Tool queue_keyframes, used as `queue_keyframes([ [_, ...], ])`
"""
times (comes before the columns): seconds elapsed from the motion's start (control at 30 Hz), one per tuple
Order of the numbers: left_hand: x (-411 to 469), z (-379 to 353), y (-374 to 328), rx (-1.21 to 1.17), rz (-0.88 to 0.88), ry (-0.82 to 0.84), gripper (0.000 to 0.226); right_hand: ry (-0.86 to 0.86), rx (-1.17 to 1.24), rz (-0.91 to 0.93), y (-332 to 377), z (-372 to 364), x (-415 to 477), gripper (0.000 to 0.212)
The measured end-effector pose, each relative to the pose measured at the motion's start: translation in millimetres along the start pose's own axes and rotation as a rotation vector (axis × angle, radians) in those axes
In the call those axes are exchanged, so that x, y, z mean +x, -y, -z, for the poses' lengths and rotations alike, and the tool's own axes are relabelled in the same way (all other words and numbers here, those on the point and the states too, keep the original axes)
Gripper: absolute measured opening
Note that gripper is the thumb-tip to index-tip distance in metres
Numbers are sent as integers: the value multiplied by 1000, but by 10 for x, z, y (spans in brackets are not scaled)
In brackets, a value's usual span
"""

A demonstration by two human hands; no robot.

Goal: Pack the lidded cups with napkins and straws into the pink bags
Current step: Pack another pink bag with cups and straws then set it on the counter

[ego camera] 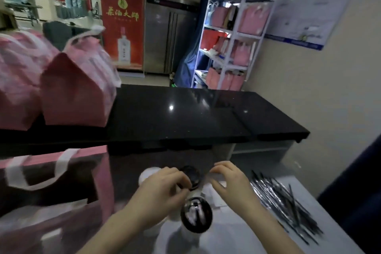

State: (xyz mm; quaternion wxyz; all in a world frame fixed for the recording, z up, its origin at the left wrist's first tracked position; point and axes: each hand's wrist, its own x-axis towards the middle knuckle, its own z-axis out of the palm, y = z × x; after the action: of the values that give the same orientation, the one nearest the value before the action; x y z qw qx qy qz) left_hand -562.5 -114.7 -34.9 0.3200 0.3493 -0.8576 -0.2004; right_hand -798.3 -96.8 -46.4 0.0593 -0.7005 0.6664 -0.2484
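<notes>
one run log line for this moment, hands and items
left hand: fingers on black cup lid | right hand: over napkins, grasp unclear | straws: loose at right | pink bag: open at left

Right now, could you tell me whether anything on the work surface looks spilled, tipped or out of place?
Nothing stands out. The black-lidded cups stand upright with no visible spill, the wrapped straws lie loosely heaped at the right, and the open pink bag with white handles waits at the left. Blur hides fine detail.
</notes>
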Motion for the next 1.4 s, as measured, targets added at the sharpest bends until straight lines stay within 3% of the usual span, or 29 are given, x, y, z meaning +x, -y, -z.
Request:
queue_keyframes([
  [0.2, 968, -1441, -322, 1, -29, 276, 15, 69, -66, -342, -1591, 272, -453, 27],
  [0.4, 1638, -2638, -541, 83, -38, 514, 27, 115, -162, -604, -2683, 343, -722, 42],
  [0.53, 1923, -3214, -629, 145, -47, 613, 34, 186, -199, -677, -3121, 261, -809, 57],
  [0.67, 2120, -3669, -652, 220, -61, 666, 37, 140, -198, -679, -3347, 103, -854, 59],
  [0.87, 2297, -4103, -590, 280, -130, 630, 48, 71, -170, -659, -3501, -52, -855, 35],
  [1.0, 2369, -4176, -579, 366, -181, 606, 27, -32, -114, -662, -3553, -57, -918, 16],
  [1.13, 2362, -4153, -595, 332, -233, 574, 14, -36, -154, -586, -3598, -57, -956, 26],
  [1.3, 2320, -4070, -615, 262, -321, 468, 4, -49, -88, -579, -3593, 2, -946, 24],
  [1.4, 2281, -3999, -627, 240, -293, 419, 31, -96, 2, -579, -3550, 93, -977, 20],
])
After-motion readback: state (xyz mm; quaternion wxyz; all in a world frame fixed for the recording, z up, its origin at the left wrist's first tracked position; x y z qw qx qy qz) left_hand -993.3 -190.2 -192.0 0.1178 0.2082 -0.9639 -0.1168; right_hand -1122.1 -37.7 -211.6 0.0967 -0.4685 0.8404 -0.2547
